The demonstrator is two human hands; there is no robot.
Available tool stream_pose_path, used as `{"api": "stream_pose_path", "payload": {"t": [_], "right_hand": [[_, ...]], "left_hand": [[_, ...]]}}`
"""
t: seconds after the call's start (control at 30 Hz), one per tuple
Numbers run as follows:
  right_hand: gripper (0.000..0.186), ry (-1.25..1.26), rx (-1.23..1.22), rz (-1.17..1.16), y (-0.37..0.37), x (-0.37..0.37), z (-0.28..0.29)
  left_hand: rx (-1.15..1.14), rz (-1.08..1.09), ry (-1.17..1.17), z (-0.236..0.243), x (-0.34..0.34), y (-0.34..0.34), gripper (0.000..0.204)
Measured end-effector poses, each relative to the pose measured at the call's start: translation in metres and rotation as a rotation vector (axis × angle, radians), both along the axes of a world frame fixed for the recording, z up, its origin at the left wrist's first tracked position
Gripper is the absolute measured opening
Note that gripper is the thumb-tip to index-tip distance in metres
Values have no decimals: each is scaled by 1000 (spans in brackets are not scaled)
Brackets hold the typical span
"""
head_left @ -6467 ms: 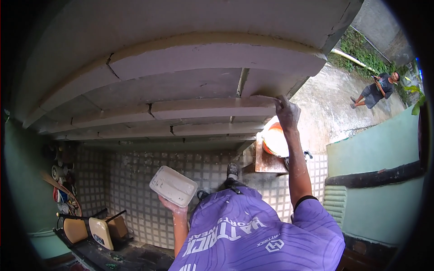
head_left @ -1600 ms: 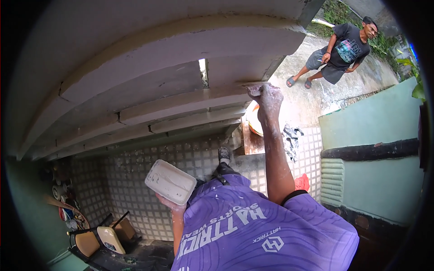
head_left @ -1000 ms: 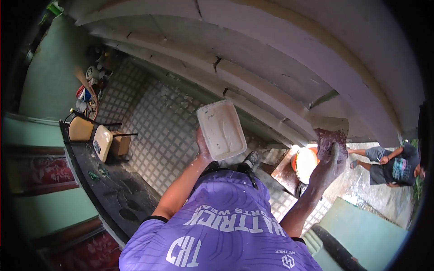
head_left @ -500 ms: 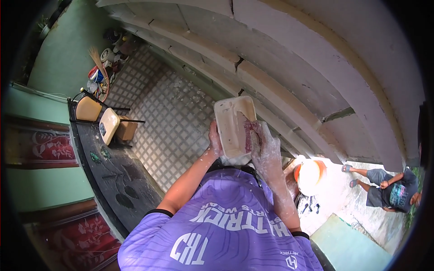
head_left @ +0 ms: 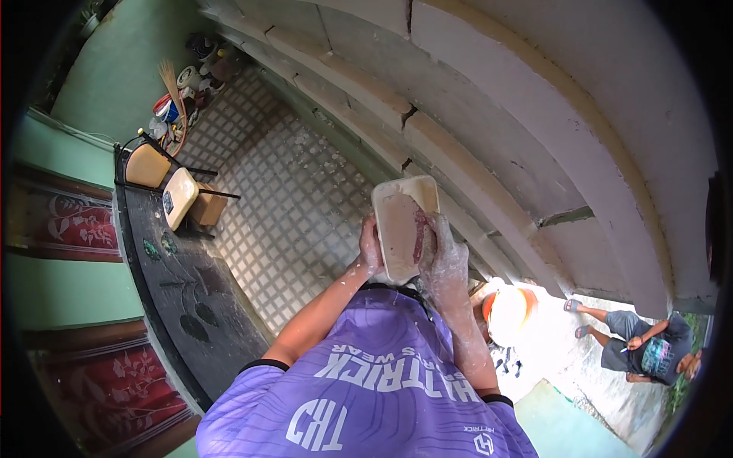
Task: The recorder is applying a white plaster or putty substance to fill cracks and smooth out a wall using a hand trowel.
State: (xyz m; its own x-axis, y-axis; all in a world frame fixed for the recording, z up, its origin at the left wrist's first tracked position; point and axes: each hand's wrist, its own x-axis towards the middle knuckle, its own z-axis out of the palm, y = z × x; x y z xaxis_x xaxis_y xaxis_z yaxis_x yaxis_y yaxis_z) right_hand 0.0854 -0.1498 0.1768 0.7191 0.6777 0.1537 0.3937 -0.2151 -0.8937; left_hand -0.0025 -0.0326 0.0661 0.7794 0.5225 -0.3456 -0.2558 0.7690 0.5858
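In front of my chest, my left hand (head_left: pixel 370 243) is closed around the left side of a cream rectangular tub (head_left: pixel 426 185). A smooth tan paste-like surface (head_left: pixel 397 221) takes up most of its inside. My right hand (head_left: pixel 444 263), coated in whitish paste up the forearm, is closed on a flat dark-red scraper-like piece (head_left: pixel 419 238) at the tub's right side. Paste smears the piece, and my fingers partly hide it, so its full shape is unclear.
Ledged pale wall panels (head_left: pixel 489 145) rise ahead and to the right. A dark bench (head_left: pixel 183 282) runs along the left, by a chair (head_left: pixel 181 198) and a cardboard box (head_left: pixel 206 208). An orange bucket (head_left: pixel 508 311) and a person (head_left: pixel 649 343) are at the right.
The tan surface now spread across most of the tub was at its right half before. Tub and both hands sit slightly lower and to the right in the picture.
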Motion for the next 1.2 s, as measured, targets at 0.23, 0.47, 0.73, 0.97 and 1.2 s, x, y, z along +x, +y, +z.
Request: {"api": "stream_pose_path", "payload": {"t": [0.23, 0.47, 0.73, 0.97, 1.2], "right_hand": [[25, -15, 39, 93, -4, 10, -11], [24, -67, 50, 30, -10, 5, -16], [26, -48, 85, 70, 6, -3, -33], [18, 89, 79, -53, 33, -10, -19], [15, 150, 40, -413, 80, -37, -2]], "left_hand": [[32, 30, -21, 1, 4, -9, 62], [68, 62, 46, -19, -1, -11, 63], [111, -63, -43, -18, -3, -3, 63], [-84, -169, -52, -27, -3, 28, 58], [-92, -274, -110, -33, -12, 81, 60]]}}
